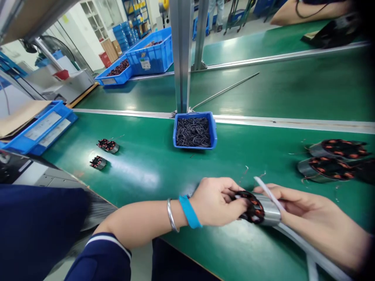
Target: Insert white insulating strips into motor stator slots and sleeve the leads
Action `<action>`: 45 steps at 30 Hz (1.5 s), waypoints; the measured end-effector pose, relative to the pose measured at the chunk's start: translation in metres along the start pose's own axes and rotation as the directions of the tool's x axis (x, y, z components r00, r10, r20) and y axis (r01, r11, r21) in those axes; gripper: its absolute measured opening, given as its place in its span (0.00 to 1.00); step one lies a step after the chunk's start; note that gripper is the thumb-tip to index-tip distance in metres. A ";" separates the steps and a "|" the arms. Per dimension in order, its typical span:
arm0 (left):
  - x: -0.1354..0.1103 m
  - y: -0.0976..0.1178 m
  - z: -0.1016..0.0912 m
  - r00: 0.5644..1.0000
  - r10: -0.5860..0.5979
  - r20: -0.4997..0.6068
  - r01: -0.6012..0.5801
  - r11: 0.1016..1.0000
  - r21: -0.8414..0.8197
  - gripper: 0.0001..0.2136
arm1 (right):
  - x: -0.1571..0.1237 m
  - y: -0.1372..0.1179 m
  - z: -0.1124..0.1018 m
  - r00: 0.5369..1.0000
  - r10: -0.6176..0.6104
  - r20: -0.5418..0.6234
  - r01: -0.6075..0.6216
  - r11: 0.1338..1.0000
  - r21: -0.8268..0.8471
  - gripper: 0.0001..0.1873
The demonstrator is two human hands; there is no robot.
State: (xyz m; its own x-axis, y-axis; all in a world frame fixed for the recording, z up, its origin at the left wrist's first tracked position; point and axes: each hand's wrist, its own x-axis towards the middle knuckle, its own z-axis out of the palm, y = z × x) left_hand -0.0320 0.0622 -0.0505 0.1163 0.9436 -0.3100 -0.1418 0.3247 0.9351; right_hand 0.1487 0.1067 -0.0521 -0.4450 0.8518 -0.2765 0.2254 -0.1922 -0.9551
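Note:
My right hand point(304, 212) cradles a motor stator point(259, 210), a metal ring with black and copper windings, just above the green bench mat point(152, 171). A white strip or tube point(268, 193) runs across that hand and trails off toward the lower right. My left hand point(215, 201) is closed in a pinch at the stator's open face, fingers on the windings. A blue band and a metal bangle sit on that wrist.
A small blue bin point(193, 131) of dark short pieces stands mid-bench. Two small stators point(108, 145) point(98, 162) lie at the left, larger stators point(332, 159) at the right. Blue trays point(41, 127) sit far left; a metal post point(181, 54) rises behind the bin.

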 end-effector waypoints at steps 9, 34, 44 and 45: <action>0.006 0.007 -0.016 0.916 -0.241 0.321 0.315 0.926 -0.205 0.12 | -0.003 -0.013 -0.003 0.999 0.013 0.049 -0.010 0.998 -0.056 0.20; 0.004 0.010 -0.017 0.954 -0.130 0.270 0.188 0.961 -0.201 0.23 | -0.018 -0.031 -0.022 0.984 -0.106 0.145 0.105 0.994 0.016 0.21; 0.004 0.010 -0.015 0.939 -0.149 0.310 0.231 0.941 -0.247 0.23 | -0.015 -0.027 -0.010 0.983 -0.141 0.115 0.134 0.989 0.070 0.22; 0.003 0.010 -0.015 0.939 -0.149 0.311 0.232 0.939 -0.252 0.25 | -0.014 -0.022 -0.007 0.990 -0.112 0.087 0.102 0.989 0.109 0.22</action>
State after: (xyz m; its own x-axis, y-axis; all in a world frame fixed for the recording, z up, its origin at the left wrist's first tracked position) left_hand -0.0478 0.0697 -0.0448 0.4360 0.8173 -0.3766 -0.3539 0.5406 0.7632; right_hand 0.1564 0.1025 -0.0268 -0.5414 0.8220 -0.1765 0.0829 -0.1567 -0.9842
